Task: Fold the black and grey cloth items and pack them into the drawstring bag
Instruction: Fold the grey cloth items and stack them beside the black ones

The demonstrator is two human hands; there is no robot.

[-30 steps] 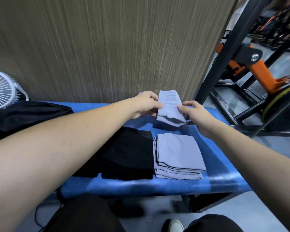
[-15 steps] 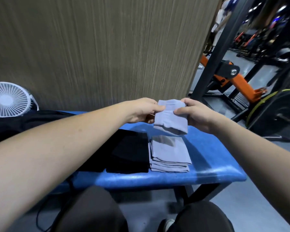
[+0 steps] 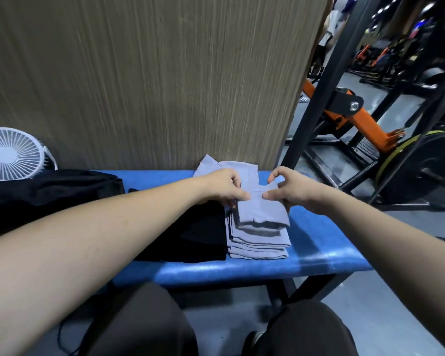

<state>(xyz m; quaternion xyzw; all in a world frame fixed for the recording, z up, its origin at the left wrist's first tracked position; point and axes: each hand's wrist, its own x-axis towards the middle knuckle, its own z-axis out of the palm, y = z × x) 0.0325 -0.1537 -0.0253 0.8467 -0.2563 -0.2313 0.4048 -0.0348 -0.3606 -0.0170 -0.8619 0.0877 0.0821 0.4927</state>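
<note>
Landmark: we take the blue bench (image 3: 319,242) as our reference; its padded top runs across the middle of the view, in front of a wood-grain panel (image 3: 152,78).

Left hand: our left hand (image 3: 221,186) is above the middle of the bench, the thumb and curled fingers pinching the left edge of a grey cloth (image 3: 260,209).

Right hand: our right hand (image 3: 296,188) is just right of the left one, above the same part of the bench. Its thumb and forefinger pinch the right edge of the grey cloth, the other fingers curled.

Grey cloth: we see it folded over between the two hands, its lower folded end hanging just above the grey stack. A further flap of grey fabric reaches back toward the bench's far edge, by the panel.

Grey stack: a pile of folded grey cloths (image 3: 260,245) lies on the bench near its front edge, directly under the held cloth.

Black cloths: folded black cloth (image 3: 198,240) lies on the bench touching the grey stack's left side; a looser heap of black fabric (image 3: 49,194) covers the bench's left end.

Drawstring bag: we cannot tell which item, if any, is the bag.

Fan: a white fan (image 3: 12,154) stands behind the black heap at the bench's left end.

Gym frame: a black and orange machine (image 3: 357,116) stands on the floor off the bench's right end.
</note>
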